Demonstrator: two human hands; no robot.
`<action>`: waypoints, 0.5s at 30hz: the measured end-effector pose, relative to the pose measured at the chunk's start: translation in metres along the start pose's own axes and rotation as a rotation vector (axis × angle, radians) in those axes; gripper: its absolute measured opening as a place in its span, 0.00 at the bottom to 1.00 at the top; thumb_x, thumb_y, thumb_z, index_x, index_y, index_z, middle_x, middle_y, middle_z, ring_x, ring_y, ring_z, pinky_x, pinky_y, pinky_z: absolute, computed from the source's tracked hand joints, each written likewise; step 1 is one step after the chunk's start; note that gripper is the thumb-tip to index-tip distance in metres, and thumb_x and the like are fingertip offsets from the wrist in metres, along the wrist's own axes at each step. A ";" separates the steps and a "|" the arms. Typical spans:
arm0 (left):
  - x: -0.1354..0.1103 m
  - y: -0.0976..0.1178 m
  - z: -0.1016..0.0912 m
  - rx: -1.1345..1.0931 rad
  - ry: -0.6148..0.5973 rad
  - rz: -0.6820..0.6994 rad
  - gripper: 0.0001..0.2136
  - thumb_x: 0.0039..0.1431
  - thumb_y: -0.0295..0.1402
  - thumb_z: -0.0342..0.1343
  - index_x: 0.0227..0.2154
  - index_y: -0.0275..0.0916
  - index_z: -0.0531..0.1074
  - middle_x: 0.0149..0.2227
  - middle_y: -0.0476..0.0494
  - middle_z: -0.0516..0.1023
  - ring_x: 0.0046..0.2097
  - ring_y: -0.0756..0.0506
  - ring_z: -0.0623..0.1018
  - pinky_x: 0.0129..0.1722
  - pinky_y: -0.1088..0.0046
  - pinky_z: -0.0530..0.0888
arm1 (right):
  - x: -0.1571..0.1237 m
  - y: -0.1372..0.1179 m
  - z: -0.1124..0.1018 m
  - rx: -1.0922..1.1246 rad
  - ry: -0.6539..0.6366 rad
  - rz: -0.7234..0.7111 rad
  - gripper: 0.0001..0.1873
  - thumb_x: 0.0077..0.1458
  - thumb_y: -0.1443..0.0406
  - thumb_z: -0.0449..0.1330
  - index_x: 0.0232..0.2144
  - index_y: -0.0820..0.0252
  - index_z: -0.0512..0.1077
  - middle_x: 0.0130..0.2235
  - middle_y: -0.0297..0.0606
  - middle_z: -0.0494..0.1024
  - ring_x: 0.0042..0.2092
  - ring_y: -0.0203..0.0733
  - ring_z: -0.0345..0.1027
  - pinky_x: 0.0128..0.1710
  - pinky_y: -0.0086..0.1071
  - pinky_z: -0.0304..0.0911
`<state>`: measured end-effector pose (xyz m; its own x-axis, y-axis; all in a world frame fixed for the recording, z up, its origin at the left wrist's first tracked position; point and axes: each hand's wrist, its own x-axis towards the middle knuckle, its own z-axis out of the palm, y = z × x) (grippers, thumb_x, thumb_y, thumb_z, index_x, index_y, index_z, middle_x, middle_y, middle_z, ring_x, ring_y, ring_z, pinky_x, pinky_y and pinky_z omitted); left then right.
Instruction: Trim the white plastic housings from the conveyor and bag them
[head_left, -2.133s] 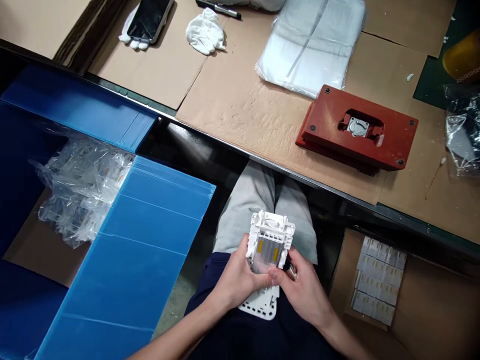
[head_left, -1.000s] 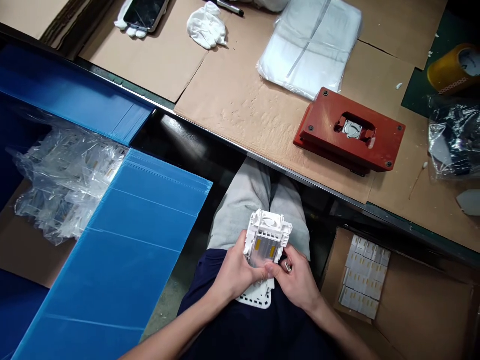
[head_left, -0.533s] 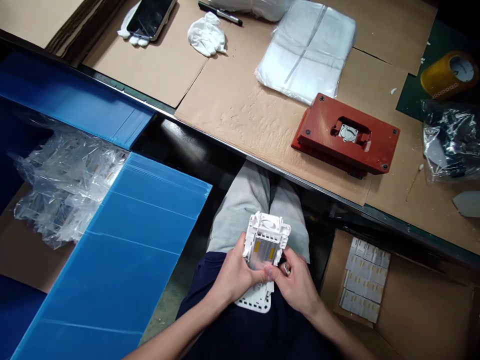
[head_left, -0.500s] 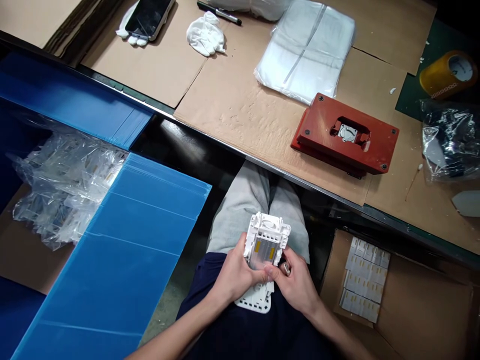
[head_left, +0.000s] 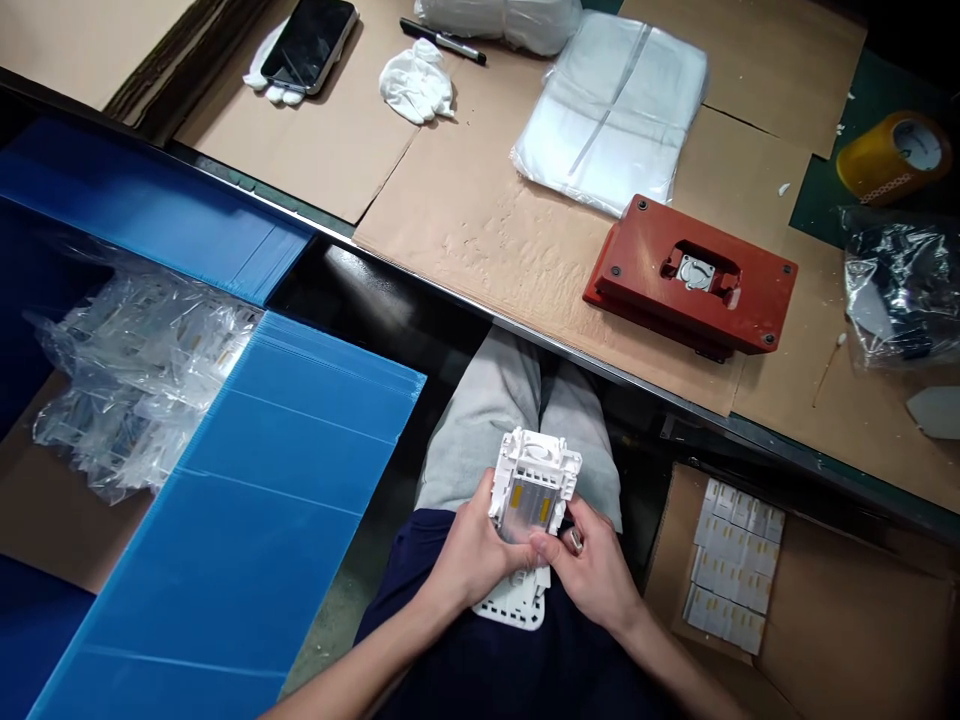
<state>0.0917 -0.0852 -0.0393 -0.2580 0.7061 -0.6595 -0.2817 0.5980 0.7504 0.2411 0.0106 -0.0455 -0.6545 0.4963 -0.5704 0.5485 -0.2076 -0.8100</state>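
Over my lap I hold a white plastic housing [head_left: 538, 455] with a clear middle panel and two yellow strips. My left hand [head_left: 474, 548] is closed around its left side, thumb across the lower front. From the right, my right hand [head_left: 592, 565] grips the same housing, its thumb meeting the left one. A small metallic-looking piece [head_left: 574, 541] shows by the right fingers; I cannot make out what it is. The housing's perforated lower end [head_left: 514, 608] juts out below my hands. Beyond them, on the bench, sits a red fixture [head_left: 694, 275] with a small white part in its recess.
On the cardboard-covered bench lie clear plastic bags [head_left: 611, 110], a phone [head_left: 311, 45], a white glove [head_left: 418, 82], a marker [head_left: 442, 42] and a tape roll [head_left: 892, 158]. Bagged parts [head_left: 142, 380] fill a blue bin [head_left: 247, 500] at left. A carton [head_left: 847, 620] at right holds several white pieces.
The whole view has shifted slightly, with bench items a little lower and the left-hand ones farther right. Both hands keep nearly the same grip on the housing.
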 end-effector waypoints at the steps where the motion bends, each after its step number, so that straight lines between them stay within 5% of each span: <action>1: 0.001 -0.001 0.000 -0.002 0.001 -0.005 0.31 0.46 0.34 0.72 0.52 0.41 0.65 0.46 0.44 0.80 0.48 0.38 0.79 0.46 0.64 0.74 | 0.001 0.001 0.000 0.000 0.000 -0.001 0.21 0.59 0.62 0.62 0.54 0.59 0.70 0.48 0.44 0.80 0.47 0.49 0.75 0.43 0.36 0.73; 8: -0.003 0.009 -0.003 0.018 -0.013 -0.031 0.32 0.48 0.35 0.71 0.53 0.43 0.63 0.48 0.43 0.79 0.49 0.38 0.79 0.46 0.62 0.75 | 0.008 -0.007 -0.007 0.178 -0.105 0.057 0.26 0.59 0.62 0.63 0.59 0.55 0.68 0.54 0.41 0.77 0.54 0.49 0.72 0.53 0.39 0.70; 15: -0.004 0.005 -0.001 0.008 0.003 0.002 0.31 0.47 0.33 0.71 0.53 0.42 0.64 0.47 0.43 0.79 0.49 0.38 0.79 0.46 0.63 0.75 | 0.001 -0.004 -0.005 0.048 -0.020 0.036 0.23 0.57 0.62 0.64 0.54 0.57 0.72 0.46 0.41 0.80 0.47 0.50 0.74 0.44 0.39 0.73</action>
<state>0.0908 -0.0853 -0.0327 -0.2612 0.7065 -0.6578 -0.2741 0.5991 0.7523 0.2410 0.0163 -0.0421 -0.6455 0.4708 -0.6014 0.5464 -0.2655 -0.7943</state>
